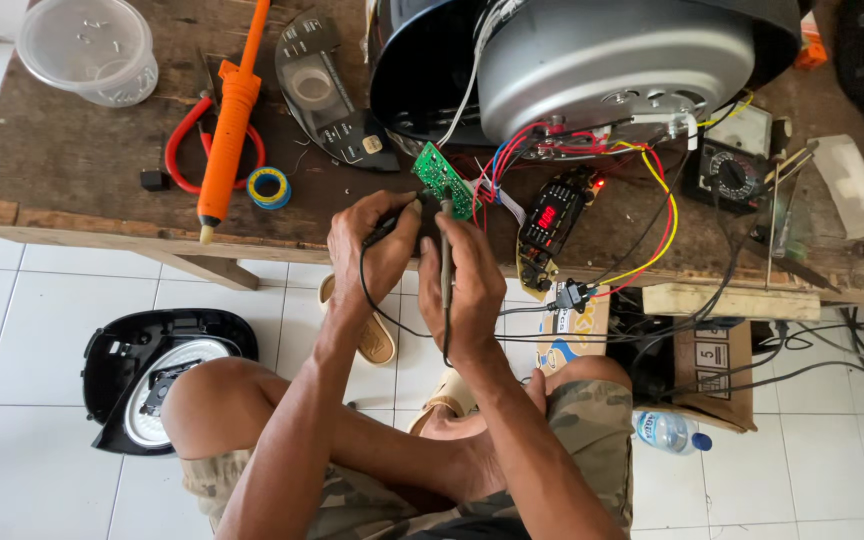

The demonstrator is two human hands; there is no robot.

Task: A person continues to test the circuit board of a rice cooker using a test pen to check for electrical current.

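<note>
At the bench edge: both hands meet just below a green circuit board (443, 180), with the person seated and knees up above the tiled floor.
Left hand (374, 243): closed around a dark probe with a black lead (364, 290) looping down from it; its tip points up at the board's lower end.
Right hand (464, 285): closed around a slim grey probe (446, 262) held upright, tip at the same lower end of the board. Whether either tip touches the board cannot be told.
Board: tilted, wired by a bundle of red, blue and white leads to the cooker body (592, 60), which lies on its side on the bench with its metal base facing the camera.
Meter (734, 165): sits on the bench to the right, well apart from the hands; its dial is too small to read.
Display module (552, 215): lit red, so the unit appears powered.
Done, as I judge: the cooker is opened, its lid (157, 375) lies on the floor, the control panel (324, 95) lies loose on the bench, and the board is pulled free.
In hand: checking the board with the two probes.
Left: nothing is reassembled; the orange solder sucker (232, 115), solder reel (269, 187) and red-handled pliers (187, 150) lie unused to the left.
</note>
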